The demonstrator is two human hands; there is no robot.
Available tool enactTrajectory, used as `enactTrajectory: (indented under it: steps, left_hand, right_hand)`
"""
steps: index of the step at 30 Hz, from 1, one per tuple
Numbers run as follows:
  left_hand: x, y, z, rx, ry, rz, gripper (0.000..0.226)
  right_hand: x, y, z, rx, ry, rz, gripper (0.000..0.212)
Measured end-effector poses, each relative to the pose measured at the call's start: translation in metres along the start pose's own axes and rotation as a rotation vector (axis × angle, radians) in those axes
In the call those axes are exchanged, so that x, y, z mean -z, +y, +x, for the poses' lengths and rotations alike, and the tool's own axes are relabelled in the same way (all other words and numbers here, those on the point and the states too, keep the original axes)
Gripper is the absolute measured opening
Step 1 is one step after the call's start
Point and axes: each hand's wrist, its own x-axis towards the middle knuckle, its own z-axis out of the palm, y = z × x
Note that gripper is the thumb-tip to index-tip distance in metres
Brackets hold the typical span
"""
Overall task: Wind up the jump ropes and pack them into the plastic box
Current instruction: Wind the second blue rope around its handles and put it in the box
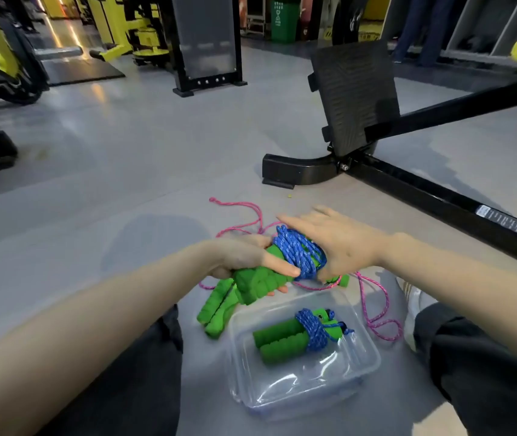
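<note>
My left hand [251,258] grips the green handles [257,283] of a jump rope whose blue cord [298,256] is coiled around them. My right hand [336,240] lies flat with straight fingers against the right side of the blue coil. A second blue rope, wound around its green handles [295,336], lies inside the clear plastic box [367,363] on the floor between my legs. Another pair of green handles [216,309] rests on the floor left of the box. A loose pink rope [376,313] sprawls on the floor under and beyond my hands.
A black gym machine frame [424,190] with a footplate [354,96] stands close ahead and to the right. Yellow and black machines [125,29] line the back. My dark trouser legs [486,372] flank the box on the grey floor.
</note>
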Motion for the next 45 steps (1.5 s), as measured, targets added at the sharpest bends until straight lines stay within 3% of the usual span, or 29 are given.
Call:
enactTrajectory:
  steps: [7, 12, 14, 16, 18, 20, 23, 26, 29, 33, 36, 38, 41, 43, 45]
  left_hand:
    - [-0.011, -0.038, -0.003, 0.093, -0.277, -0.021, 0.030]
    - [-0.026, -0.040, 0.001, 0.169, -0.181, 0.076, 0.036]
    - [-0.027, -0.037, 0.006, 0.108, -0.104, 0.053, 0.026]
    - [-0.033, -0.036, 0.010, 0.047, 0.003, -0.045, 0.014]
    - [-0.037, -0.041, 0.020, -0.028, 0.126, -0.142, 0.020]
    - [-0.043, -0.043, 0.024, -0.106, 0.227, -0.182, 0.021]
    - [-0.056, -0.042, 0.025, -0.302, 0.213, -0.145, 0.038]
    - [-0.062, -0.039, 0.018, -0.281, 0.054, -0.148, 0.058]
    - [-0.051, -0.036, 0.010, -0.117, 0.085, -0.199, 0.048]
    - [-0.030, -0.042, 0.011, 0.011, 0.278, -0.292, 0.085]
    - [-0.039, -0.054, 0.017, 0.069, 0.236, -0.154, 0.066]
    - [-0.047, -0.069, 0.025, 0.153, 0.272, -0.189, 0.052]
    - [-0.053, -0.093, 0.033, 0.294, 0.124, -0.286, 0.034]
    - [-0.059, -0.108, 0.031, 0.342, 0.104, -0.286, 0.033]
    - [-0.063, -0.120, 0.031, 0.330, 0.186, -0.196, 0.046]
  right_hand:
    - [-0.046, -0.028, -0.026, 0.032, -0.049, 0.194, 0.100]
    - [-0.056, -0.025, -0.039, 0.024, -0.044, 0.220, 0.094]
    - [-0.055, -0.018, -0.043, -0.090, 0.005, 0.255, 0.098]
    - [-0.056, -0.014, -0.041, -0.501, 0.101, 0.493, 0.100]
    - [-0.049, -0.021, -0.039, -0.912, 0.095, 1.039, 0.069]
    - [-0.048, -0.026, -0.038, -0.982, -0.072, 1.580, 0.021]
    - [-0.049, -0.036, -0.030, -0.832, -0.143, 1.774, 0.029]
    - [-0.055, -0.043, -0.023, -0.807, -0.030, 1.730, 0.059]
    - [-0.057, -0.036, -0.032, -0.804, 0.067, 1.539, 0.062]
    - [-0.049, -0.024, -0.053, -0.537, -0.164, 0.989, 0.077]
    - [-0.058, -0.033, -0.056, -0.457, -0.345, 0.840, 0.074]
    - [-0.074, -0.037, -0.053, -0.417, -0.394, 0.813, 0.079]
    - [-0.093, -0.042, -0.052, -0.383, -0.496, 0.811, 0.067]
    - [-0.103, -0.045, -0.050, -0.354, -0.583, 0.782, 0.074]
    - [-0.109, -0.047, -0.048, -0.344, -0.647, 0.764, 0.088]
